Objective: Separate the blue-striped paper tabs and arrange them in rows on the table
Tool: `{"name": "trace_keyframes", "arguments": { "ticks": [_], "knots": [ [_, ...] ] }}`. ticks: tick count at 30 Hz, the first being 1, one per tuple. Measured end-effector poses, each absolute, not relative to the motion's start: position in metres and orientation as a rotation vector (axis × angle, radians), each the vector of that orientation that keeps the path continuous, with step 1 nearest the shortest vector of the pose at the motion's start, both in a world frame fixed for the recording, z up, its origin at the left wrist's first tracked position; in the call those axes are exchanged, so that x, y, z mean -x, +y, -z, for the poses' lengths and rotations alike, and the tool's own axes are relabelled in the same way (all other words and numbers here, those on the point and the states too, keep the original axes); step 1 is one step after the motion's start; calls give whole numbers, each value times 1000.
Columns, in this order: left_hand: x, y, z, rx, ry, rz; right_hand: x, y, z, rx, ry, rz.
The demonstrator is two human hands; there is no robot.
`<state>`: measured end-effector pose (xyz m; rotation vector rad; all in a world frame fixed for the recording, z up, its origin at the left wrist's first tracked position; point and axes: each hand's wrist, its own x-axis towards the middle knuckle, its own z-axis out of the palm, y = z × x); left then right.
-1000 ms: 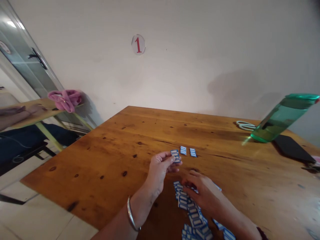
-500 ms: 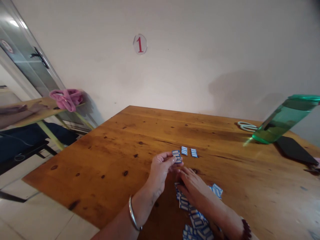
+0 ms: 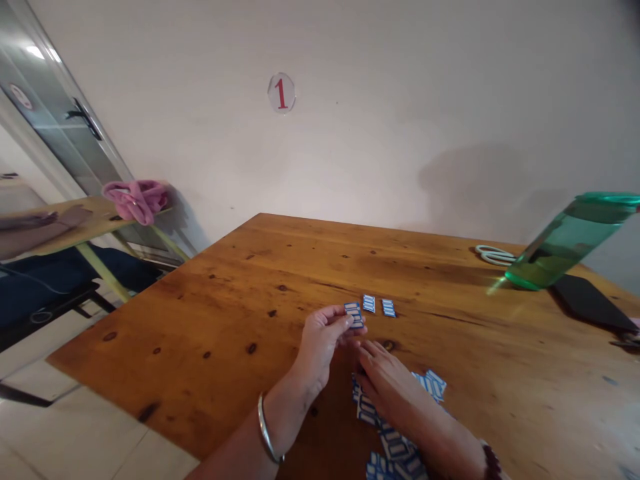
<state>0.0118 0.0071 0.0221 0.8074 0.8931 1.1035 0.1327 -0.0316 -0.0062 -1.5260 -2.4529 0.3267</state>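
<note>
In the head view my left hand (image 3: 320,340) pinches a small blue-and-white card (image 3: 353,315) between thumb and fingers, above the wooden table (image 3: 310,267). Whether more cards lie beneath it I cannot see. My right hand (image 3: 383,370) is low over a loose pile of similar cards (image 3: 395,443), its back facing up. Its fingers are bent forward and slightly apart, the fingertips near my left fingers; no held thing shows. Part of the pile is hidden under my right hand and forearm. Two cards, one on the left (image 3: 369,303) and one on the right (image 3: 389,307), lie beyond my hands.
A green bottle (image 3: 570,243) stands at the right, near a coiled white cable (image 3: 493,255) and a dark flat object (image 3: 590,303). On a neighbouring table at the left lie a pink cloth (image 3: 137,199) and another person's arms (image 3: 45,230). A wall rises behind the table.
My left hand keeps its grip on the card. My right hand has shifted very slightly over the pile, and the whole view has tilted a little.
</note>
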Motion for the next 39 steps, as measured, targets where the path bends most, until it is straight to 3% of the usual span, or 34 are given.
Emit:
{"name": "trace_keyframes", "arguments": {
  "ticks": [17, 23, 39],
  "knots": [
    [-10, 7, -23, -790, 863, -1127, -155, -22, 9, 1243, -1386, -1249],
    [-10, 9, -22, -794, 867, -1120, -155, -25, 0, 1274, -1046, -1370],
    [-10, 8, -22, -804, 897, -1110, -159, -24, 1, 1218, -925, -1359]
  ]
}}
